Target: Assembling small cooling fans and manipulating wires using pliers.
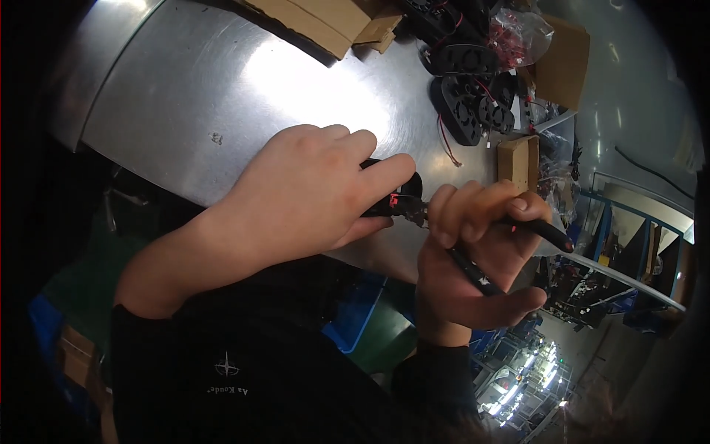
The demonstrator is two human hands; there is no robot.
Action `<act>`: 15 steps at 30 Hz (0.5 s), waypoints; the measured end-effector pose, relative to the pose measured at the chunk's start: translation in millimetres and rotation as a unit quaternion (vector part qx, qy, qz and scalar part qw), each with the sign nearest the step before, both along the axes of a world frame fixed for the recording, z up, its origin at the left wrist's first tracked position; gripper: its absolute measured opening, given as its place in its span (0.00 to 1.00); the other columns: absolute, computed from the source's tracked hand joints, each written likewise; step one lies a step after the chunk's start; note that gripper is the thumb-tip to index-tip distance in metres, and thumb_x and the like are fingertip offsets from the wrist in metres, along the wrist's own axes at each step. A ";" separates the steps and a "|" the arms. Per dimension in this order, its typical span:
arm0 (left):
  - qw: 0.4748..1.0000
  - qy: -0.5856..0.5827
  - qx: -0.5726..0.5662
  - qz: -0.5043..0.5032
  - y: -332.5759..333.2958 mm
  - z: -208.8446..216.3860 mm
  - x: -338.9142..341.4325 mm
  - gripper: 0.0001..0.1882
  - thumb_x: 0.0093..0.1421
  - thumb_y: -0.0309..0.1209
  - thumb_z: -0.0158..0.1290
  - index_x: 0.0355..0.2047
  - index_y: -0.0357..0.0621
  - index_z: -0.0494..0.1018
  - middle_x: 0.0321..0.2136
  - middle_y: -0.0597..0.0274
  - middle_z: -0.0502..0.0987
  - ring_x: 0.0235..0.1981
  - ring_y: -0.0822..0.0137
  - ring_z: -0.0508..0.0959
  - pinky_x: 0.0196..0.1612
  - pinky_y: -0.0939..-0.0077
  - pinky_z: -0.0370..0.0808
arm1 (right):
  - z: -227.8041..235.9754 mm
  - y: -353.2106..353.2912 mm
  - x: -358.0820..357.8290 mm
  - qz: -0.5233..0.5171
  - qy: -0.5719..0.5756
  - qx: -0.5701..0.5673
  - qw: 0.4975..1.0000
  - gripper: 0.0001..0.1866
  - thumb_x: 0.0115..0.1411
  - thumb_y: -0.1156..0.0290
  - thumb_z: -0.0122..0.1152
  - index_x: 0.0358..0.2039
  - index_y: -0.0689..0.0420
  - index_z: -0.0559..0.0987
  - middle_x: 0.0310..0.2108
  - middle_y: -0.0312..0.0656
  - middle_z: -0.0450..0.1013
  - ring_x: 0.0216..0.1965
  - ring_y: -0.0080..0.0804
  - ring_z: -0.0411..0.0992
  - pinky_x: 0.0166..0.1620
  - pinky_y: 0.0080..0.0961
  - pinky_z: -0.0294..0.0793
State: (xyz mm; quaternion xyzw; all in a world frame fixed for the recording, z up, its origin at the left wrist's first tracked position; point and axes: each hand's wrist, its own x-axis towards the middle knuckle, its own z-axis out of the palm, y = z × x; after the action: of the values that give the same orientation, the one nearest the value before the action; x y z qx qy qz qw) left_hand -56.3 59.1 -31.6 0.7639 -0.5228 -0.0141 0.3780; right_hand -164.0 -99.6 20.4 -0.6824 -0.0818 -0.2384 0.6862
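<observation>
My left hand point(314, 185) is closed around a small black plastic part point(414, 181), most of which its fingers hide. A bit of red point(393, 199) shows on the part, below the index finger. My right hand point(481, 240) grips a pair of pliers with dark handles point(551, 234), its fingers wrapped over one handle and the other lying against the palm. The metal head of the pliers point(414, 213) meets the part beside the red bit. Whether the jaws are clamped on it I cannot tell. Both hands are held over the front edge of the metal table point(163, 96).
Several black fan housings point(458, 107) with red and black wires lie at the back right. Near them are a clear bag of red wired pieces point(518, 37) and a small cardboard box point(518, 159). A larger cardboard box point(310, 22) stands at the back. Below the table is a blue bin point(355, 318).
</observation>
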 end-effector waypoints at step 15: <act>1.000 0.009 0.013 -0.007 -7.3 2.9 -10.1 0.32 0.50 0.40 0.72 0.55 0.50 0.77 0.33 0.62 0.70 0.34 0.59 0.76 0.36 0.64 0.72 | 0.6 -13.0 1.3 0.008 -0.035 -0.006 0.999 0.43 0.63 0.24 0.52 0.53 0.56 0.67 0.29 0.38 0.61 0.23 0.26 0.59 0.29 0.29 0.59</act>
State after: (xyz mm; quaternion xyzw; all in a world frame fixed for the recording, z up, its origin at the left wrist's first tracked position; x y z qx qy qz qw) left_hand -66.4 51.8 -28.7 0.7649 -0.5245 -0.0308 0.3726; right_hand -162.7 -112.6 21.0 -0.6773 -0.1125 -0.2561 0.6805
